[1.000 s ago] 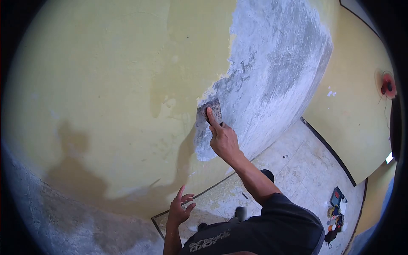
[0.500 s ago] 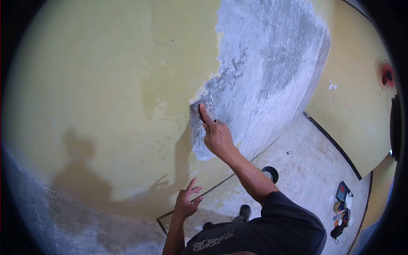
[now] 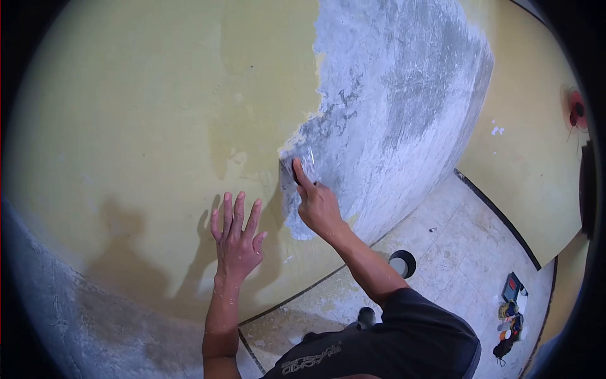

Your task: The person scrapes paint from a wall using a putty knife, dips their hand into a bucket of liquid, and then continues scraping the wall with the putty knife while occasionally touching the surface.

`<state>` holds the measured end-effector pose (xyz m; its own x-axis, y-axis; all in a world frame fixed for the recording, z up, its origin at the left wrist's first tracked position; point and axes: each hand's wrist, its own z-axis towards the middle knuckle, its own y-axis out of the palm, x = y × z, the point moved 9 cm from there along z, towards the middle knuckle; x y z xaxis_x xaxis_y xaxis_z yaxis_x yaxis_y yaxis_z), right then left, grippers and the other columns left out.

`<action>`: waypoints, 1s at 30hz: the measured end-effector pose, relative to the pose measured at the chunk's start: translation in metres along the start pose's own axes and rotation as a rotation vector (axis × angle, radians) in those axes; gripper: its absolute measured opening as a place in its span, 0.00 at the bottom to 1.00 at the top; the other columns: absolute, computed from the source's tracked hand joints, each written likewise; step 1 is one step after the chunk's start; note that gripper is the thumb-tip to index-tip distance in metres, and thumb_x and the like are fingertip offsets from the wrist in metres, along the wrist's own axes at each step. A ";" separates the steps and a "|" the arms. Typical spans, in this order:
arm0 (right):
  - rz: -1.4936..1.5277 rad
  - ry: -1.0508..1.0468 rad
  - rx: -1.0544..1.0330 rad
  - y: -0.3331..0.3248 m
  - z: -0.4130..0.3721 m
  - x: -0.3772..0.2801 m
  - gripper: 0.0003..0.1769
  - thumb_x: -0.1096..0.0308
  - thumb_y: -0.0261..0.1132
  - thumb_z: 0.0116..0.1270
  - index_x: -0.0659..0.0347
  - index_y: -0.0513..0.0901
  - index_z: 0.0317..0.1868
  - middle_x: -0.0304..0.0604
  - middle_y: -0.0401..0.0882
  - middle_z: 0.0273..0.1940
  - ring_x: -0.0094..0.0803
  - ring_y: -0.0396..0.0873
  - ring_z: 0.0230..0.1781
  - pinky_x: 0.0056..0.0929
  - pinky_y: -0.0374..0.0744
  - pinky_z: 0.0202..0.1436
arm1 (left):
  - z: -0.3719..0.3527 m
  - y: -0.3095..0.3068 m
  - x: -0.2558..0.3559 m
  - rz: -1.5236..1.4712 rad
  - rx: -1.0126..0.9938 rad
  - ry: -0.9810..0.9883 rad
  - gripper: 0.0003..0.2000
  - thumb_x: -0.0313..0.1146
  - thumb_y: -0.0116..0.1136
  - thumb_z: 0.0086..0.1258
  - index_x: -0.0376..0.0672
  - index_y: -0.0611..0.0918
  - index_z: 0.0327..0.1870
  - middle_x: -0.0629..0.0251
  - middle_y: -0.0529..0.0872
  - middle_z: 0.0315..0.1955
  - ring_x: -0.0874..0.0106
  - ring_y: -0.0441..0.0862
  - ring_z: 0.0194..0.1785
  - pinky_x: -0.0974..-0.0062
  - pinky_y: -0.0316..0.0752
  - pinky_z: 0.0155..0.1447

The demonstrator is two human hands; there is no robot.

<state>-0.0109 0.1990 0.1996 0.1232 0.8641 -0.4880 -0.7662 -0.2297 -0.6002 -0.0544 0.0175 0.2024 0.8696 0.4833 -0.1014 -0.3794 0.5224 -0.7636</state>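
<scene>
My right hand (image 3: 318, 205) is closed round a flat metal scraper (image 3: 305, 158), its index finger stretched along the blade. The blade lies against the wall where yellow paint (image 3: 158, 120) meets the bare grey-white patch (image 3: 366, 126). Lower and to the left, my left hand (image 3: 238, 246) is raised with fingers spread, at or very near the yellow wall. It holds nothing. The scraper's handle is mostly hidden under my right hand.
A black-rimmed round container (image 3: 402, 264) stands on the tiled floor (image 3: 442, 252), which has scattered crumbs. Tools and small items (image 3: 510, 312) lie at the lower right. A red fan (image 3: 576, 108) is near the right wall. Rough grey wall (image 3: 95, 322) shows at lower left.
My left hand has moved up and left toward the wall, its fingers now spread. My right hand and the scraper have shifted only slightly.
</scene>
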 end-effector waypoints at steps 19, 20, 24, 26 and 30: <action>0.036 0.009 0.042 0.007 0.006 0.003 0.41 0.73 0.61 0.66 0.37 0.57 0.77 0.64 0.76 0.24 0.59 0.78 0.26 0.52 0.75 0.32 | 0.038 0.042 -0.031 0.345 0.232 -0.051 0.41 0.64 0.50 0.67 0.62 0.51 0.79 0.53 0.37 0.79 0.49 0.31 0.81 0.39 0.27 0.75; 0.024 -0.012 0.035 0.005 0.011 0.004 0.41 0.73 0.60 0.65 0.38 0.57 0.77 0.65 0.76 0.24 0.60 0.78 0.26 0.52 0.75 0.32 | 0.041 0.041 -0.032 0.343 0.239 -0.061 0.41 0.64 0.50 0.67 0.62 0.51 0.79 0.53 0.37 0.79 0.49 0.31 0.81 0.39 0.27 0.75; 0.181 0.000 0.073 0.006 0.020 -0.001 0.41 0.74 0.60 0.65 0.40 0.58 0.77 0.66 0.77 0.25 0.62 0.78 0.27 0.52 0.76 0.34 | 0.041 0.044 -0.030 0.316 0.214 -0.053 0.39 0.59 0.49 0.70 0.60 0.51 0.79 0.52 0.37 0.79 0.48 0.31 0.80 0.37 0.27 0.75; 0.226 -0.048 0.220 -0.024 0.044 -0.019 0.40 0.74 0.59 0.66 0.43 0.57 0.77 0.68 0.76 0.26 0.63 0.74 0.25 0.49 0.77 0.34 | 0.038 0.042 -0.026 0.331 0.189 -0.054 0.38 0.57 0.49 0.71 0.58 0.51 0.79 0.51 0.38 0.79 0.47 0.31 0.80 0.36 0.27 0.74; 0.406 -0.201 0.207 -0.052 0.032 -0.022 0.42 0.74 0.58 0.69 0.42 0.49 0.79 0.62 0.78 0.24 0.54 0.74 0.21 0.41 0.78 0.32 | 0.018 0.019 -0.007 -0.185 0.144 -0.177 0.38 0.48 0.55 0.72 0.46 0.54 0.78 0.45 0.49 0.77 0.49 0.42 0.80 0.44 0.36 0.77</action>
<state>0.0063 0.2063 0.2623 -0.3192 0.7973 -0.5123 -0.8388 -0.4893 -0.2389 -0.0733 0.0368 0.2002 0.8641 0.4793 0.1538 -0.2717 0.7013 -0.6591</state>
